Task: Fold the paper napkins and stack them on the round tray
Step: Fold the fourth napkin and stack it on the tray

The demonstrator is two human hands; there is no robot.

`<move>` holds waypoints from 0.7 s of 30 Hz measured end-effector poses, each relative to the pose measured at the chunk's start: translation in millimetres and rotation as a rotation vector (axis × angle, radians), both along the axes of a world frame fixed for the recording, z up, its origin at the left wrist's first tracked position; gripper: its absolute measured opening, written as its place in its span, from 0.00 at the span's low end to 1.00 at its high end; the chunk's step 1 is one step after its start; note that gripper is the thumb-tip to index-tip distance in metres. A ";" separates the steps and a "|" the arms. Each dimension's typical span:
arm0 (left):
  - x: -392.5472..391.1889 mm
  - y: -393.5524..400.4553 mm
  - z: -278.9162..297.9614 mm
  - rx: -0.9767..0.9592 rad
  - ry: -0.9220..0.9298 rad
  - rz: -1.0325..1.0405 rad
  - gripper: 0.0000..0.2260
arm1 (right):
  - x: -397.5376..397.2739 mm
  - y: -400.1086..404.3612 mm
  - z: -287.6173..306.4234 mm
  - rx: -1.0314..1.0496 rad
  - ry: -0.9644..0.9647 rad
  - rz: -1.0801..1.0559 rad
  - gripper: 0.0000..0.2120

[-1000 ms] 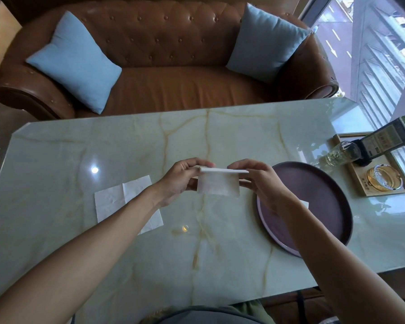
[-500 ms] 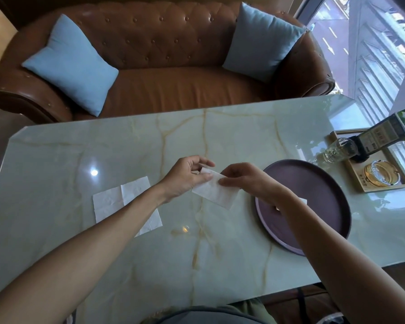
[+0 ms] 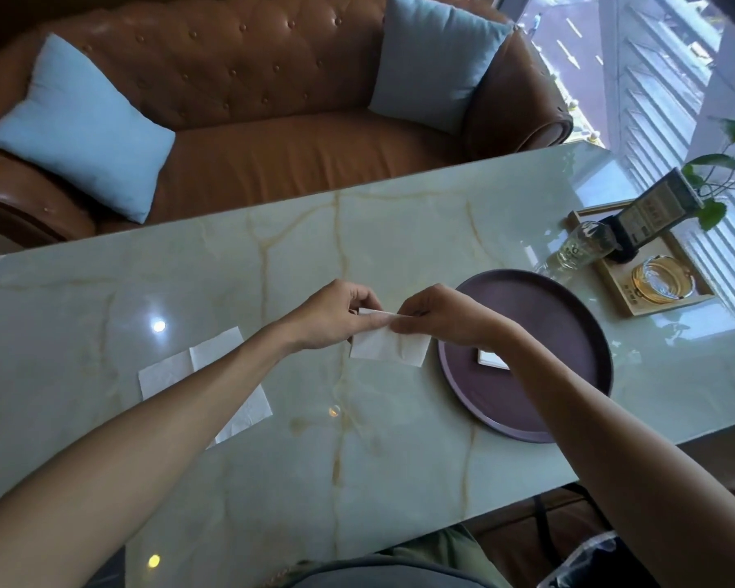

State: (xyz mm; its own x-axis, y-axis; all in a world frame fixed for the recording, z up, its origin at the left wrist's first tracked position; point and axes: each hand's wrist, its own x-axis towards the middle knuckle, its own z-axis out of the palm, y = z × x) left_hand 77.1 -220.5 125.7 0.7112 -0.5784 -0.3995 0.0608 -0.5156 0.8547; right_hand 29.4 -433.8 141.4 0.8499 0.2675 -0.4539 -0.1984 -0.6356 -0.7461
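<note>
Above the middle of the marble table, my left hand (image 3: 336, 316) and my right hand (image 3: 436, 316) both pinch the top edge of a small folded white napkin (image 3: 389, 348), which hangs down between them. To the right lies the round dark purple tray (image 3: 569, 333). A folded white napkin (image 3: 491, 358) rests on it, partly hidden by my right forearm. An unfolded white napkin (image 3: 179, 375) lies flat on the table at the left, partly under my left forearm.
A wooden tray (image 3: 705, 286) at the far right holds a glass ashtray (image 3: 662, 282), a sign stand (image 3: 650, 218) and a glass bottle (image 3: 582, 248). A brown leather sofa (image 3: 272, 133) with two blue cushions stands beyond the table. A window runs along the right.
My hands have come closer together on the napkin's top edge, and the napkin now hangs lower and straighter. The camera view has shifted slightly.
</note>
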 end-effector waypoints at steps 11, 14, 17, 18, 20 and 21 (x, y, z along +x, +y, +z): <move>2.0 -49.2 -15.8 -0.059 -0.075 0.063 0.05 | -38.4 -104.8 -26.2 0.017 -0.003 -0.331 0.12; 1.4 -71.0 -19.1 -0.135 0.033 0.061 0.06 | -59.1 -124.6 -38.2 0.206 0.101 -0.443 0.11; -2.8 -100.4 -25.7 -0.170 0.098 0.031 0.04 | -72.1 -123.9 -50.4 0.427 0.228 -0.457 0.18; -4.9 -110.9 -29.2 -0.185 0.115 0.034 0.03 | -74.5 -122.7 -56.0 0.455 0.244 -0.469 0.18; -10.3 -131.3 -40.6 -0.212 0.169 0.072 0.02 | -79.4 -121.7 -67.0 0.495 0.247 -0.561 0.14; -13.8 -140.5 -50.8 -0.220 0.212 0.114 0.04 | -82.4 -122.3 -72.7 0.515 0.241 -0.634 0.11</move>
State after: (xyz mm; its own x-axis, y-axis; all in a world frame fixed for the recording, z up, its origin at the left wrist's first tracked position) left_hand 63.4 -361.0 74.9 0.6906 -0.5889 -0.4199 0.2960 -0.2996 0.9070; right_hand -53.0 -556.0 68.7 0.8043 -0.0038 -0.5942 -0.5930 0.0571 -0.8031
